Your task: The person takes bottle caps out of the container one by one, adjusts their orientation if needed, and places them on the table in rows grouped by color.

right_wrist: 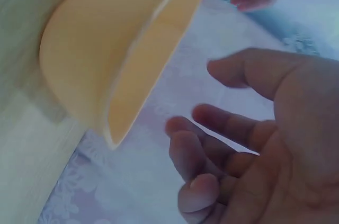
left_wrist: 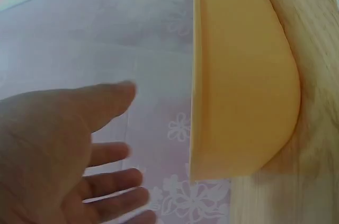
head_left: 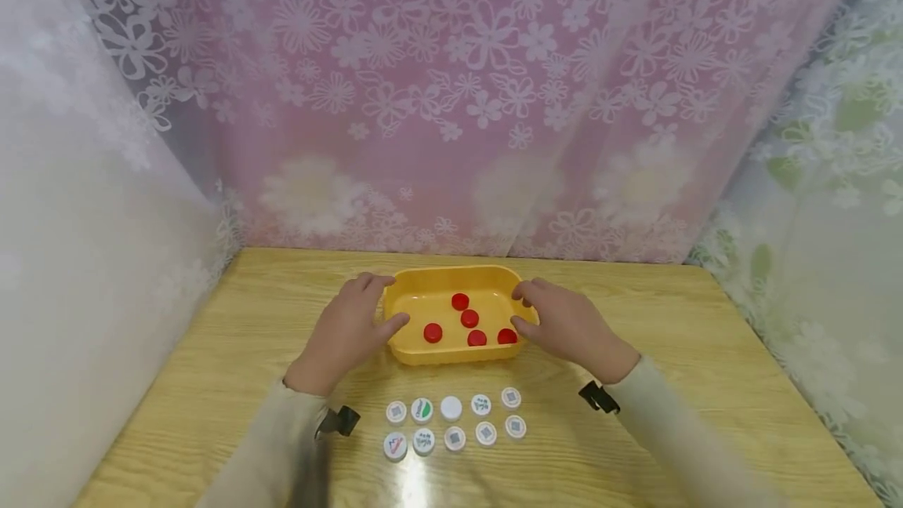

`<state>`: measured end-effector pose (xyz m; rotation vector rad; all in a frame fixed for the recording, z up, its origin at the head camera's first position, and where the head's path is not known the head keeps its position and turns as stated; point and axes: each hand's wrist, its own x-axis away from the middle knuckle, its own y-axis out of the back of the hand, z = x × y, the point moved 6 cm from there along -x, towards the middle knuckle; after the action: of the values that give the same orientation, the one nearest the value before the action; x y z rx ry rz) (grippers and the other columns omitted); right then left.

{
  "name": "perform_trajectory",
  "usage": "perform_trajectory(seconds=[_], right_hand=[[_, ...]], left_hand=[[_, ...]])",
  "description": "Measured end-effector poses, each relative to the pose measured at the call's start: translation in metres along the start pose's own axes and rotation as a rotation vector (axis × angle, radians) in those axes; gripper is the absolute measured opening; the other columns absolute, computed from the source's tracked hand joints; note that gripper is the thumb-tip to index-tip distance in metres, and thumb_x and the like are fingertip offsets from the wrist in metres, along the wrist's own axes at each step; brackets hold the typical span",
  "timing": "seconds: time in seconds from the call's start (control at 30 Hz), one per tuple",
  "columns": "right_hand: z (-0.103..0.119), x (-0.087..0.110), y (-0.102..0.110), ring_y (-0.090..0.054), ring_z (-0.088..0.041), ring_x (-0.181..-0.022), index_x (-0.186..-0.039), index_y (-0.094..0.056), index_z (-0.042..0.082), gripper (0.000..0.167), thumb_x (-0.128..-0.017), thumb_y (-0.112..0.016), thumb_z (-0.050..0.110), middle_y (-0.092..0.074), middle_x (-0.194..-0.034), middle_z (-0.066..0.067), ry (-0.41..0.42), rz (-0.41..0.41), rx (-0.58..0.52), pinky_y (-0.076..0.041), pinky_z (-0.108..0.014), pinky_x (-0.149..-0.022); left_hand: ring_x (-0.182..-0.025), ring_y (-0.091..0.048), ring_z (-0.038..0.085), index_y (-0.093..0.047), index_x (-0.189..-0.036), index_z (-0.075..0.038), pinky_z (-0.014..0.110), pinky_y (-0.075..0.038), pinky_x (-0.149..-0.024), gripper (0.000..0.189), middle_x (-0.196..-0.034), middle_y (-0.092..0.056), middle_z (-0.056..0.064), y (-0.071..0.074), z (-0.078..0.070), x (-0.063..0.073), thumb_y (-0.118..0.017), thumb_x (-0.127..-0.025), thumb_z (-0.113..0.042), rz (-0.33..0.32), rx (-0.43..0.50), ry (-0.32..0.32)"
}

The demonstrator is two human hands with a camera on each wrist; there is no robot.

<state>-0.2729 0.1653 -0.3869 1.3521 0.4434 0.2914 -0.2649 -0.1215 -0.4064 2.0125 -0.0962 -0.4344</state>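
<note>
A yellow oblong tub (head_left: 423, 357) stands on the wooden table, with several red round caps (head_left: 469, 318) lying inside it. At its left end hovers my left hand (head_left: 349, 328), thumb and fingers spread apart. My right hand (head_left: 564, 324) is at the opposite end, its fingers loosely bent. Both wrist views show a gap between the hand and the tub's wall (left_wrist: 243, 75), (right_wrist: 90, 49); neither hand holds anything. The left wrist view shows the left thumb (left_wrist: 111, 99) and fingers apart from the rim.
Two rows of white round caps (head_left: 451, 408), some with printed marks, lie on the table (head_left: 607, 453) in front of the tub. A pink flowered curtain (head_left: 451, 100) hangs behind the table, with pale cloth (head_left: 832, 202) along the right side and the left.
</note>
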Motion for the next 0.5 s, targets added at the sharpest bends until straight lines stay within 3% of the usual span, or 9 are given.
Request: perform_trajectory(seconds=[0.17,0.27,0.37,0.5], right_hand=[[-0.006,-0.031,-0.006,-0.059,-0.018,-0.074,-0.105,-0.07,0.011,0.028,-0.093,-0.077,0.036,-0.068,-0.09,0.0,-0.022,0.231,0.086,-0.055,-0.036,-0.069],[-0.001,-0.047,-0.018,-0.056,-0.018,-0.071,-0.097,-0.069,0.013,0.026,-0.092,-0.077,0.037,-0.066,-0.084,0.002,-0.002,0.351,0.129,-0.052,-0.034,-0.067],[0.002,-0.056,-0.037,-0.053,-0.018,-0.067,-0.088,-0.066,0.015,0.024,-0.092,-0.077,0.036,-0.062,-0.077,0.003,0.023,0.453,0.172,-0.048,-0.032,-0.066],[0.001,-0.061,-0.059,-0.05,-0.018,-0.065,-0.078,-0.061,0.017,0.023,-0.09,-0.078,0.027,-0.058,-0.072,0.003,0.045,0.537,0.222,-0.046,-0.031,-0.065]], left_hand=[[-0.143,-0.044,0.044,-0.039,-0.16,-0.006,0.061,-0.045,-0.109,0.096,-0.16,-0.04,0.021,-0.014,0.005,-0.002,-0.077,-0.088,-0.056,0.235,-0.033,0.055],[-0.148,-0.036,0.044,-0.029,-0.163,-0.006,0.062,-0.04,-0.113,0.107,-0.166,-0.031,0.018,-0.021,0.011,0.0,-0.079,-0.085,-0.059,0.34,-0.016,0.113],[-0.148,-0.038,0.04,-0.028,-0.163,-0.005,0.059,-0.038,-0.116,0.108,-0.166,-0.033,0.015,-0.025,0.014,0.003,-0.08,-0.085,-0.057,0.386,0.012,0.141],[-0.144,-0.045,0.037,-0.035,-0.161,-0.006,0.056,-0.041,-0.115,0.102,-0.162,-0.041,0.012,-0.026,0.012,0.003,-0.082,-0.085,-0.054,0.379,0.034,0.14]])
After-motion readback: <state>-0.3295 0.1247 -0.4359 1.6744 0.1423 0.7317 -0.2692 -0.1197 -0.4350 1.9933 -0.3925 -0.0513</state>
